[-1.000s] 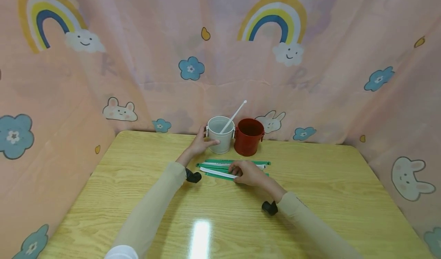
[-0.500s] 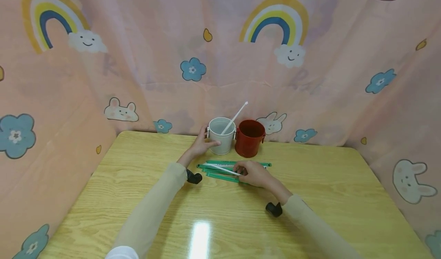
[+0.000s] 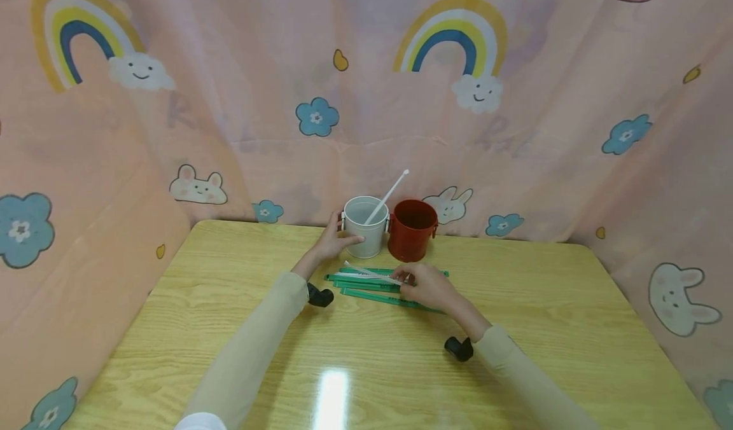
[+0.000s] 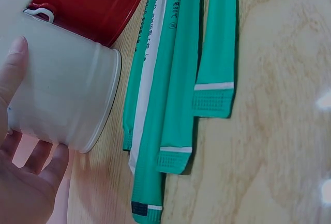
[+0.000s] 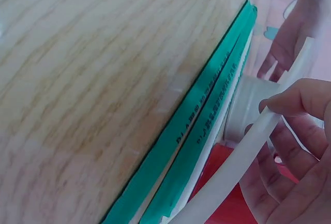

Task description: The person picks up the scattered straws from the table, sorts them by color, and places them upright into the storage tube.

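Pinching the strip (image 5: 227,167) between thumb and fingertips of the right hand (image 3: 426,287), tilted just over the green packets (image 4: 217,53), apparently to hold its free end clear of the row. Cupping the white pail (image 3: 372,242) in the left hand (image 3: 332,242), with thumb in front and fingers at the side, probably to steady it, right beside the red pail (image 3: 409,239). Tight toward the curtain (image 3: 378,153), roomier across the table (image 3: 252,252) to both sides and nearer in.

The right hand (image 5: 310,180) pinches a white strip (image 5: 238,162) near the green packets (image 5: 220,100); beyond these packets show a white bucket (image 5: 245,107) and red bucket (image 5: 235,206).
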A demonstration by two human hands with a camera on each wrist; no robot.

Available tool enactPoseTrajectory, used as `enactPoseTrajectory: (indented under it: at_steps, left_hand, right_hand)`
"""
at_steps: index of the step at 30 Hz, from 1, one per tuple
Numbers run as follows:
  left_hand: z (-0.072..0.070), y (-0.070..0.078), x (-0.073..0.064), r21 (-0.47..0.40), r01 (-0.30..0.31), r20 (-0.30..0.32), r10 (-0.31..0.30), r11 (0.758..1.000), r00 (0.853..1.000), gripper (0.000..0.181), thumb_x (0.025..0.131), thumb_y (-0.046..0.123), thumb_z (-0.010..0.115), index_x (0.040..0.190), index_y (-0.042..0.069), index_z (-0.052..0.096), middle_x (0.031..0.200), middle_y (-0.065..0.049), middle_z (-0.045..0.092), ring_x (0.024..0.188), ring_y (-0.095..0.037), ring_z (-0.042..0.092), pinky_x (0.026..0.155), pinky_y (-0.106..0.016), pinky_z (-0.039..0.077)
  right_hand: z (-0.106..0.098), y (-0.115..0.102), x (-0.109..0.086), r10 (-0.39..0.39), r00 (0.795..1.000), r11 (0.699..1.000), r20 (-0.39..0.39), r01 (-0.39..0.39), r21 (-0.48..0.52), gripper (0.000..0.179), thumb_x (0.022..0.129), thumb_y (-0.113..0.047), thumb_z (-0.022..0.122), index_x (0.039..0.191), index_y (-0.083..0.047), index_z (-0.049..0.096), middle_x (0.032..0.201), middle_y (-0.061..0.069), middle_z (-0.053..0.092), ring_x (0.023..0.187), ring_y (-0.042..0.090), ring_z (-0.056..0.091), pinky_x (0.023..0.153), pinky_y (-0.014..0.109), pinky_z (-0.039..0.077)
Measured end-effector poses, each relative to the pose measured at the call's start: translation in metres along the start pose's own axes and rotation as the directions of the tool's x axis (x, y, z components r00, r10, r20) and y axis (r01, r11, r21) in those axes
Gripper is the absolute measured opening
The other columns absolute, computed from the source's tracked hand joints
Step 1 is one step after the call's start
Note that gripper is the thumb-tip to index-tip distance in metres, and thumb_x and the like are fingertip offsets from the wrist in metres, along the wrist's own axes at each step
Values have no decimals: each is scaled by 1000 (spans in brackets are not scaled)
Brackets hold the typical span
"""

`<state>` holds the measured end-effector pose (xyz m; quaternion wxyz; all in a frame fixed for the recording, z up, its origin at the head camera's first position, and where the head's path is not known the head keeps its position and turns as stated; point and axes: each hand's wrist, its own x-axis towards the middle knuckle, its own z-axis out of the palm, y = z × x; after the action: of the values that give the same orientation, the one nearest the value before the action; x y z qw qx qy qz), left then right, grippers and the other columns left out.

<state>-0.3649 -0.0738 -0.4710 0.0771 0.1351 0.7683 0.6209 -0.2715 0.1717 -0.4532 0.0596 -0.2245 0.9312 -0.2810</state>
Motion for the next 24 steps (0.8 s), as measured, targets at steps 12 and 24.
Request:
enactPoseTrajectory:
  at_steps: [12,24]
  left_hand:
    - [2,-3,2,5,0,-17,0,1000,1000,83,87,10,70,150,11,16,153,-17,26,141,-40,29,112,-53,32]
    - [1,-6,3,28,-48,7,48,998,999,81,89,5,66,150,7,14,153,-19,24,140,-43,28,111,-58,31]
  right_hand:
    - [-6,-3,-2,-9,997,1000,-82,10,7,17,86,-10,63,103,-13,68,88,-3,66,78,12,56,67,25,48]
    - [-17,-10,2,-43,987,976,-153,74,203,16,88,-5,63,104,-9,63,88,3,63,81,16,56,70,24,49]
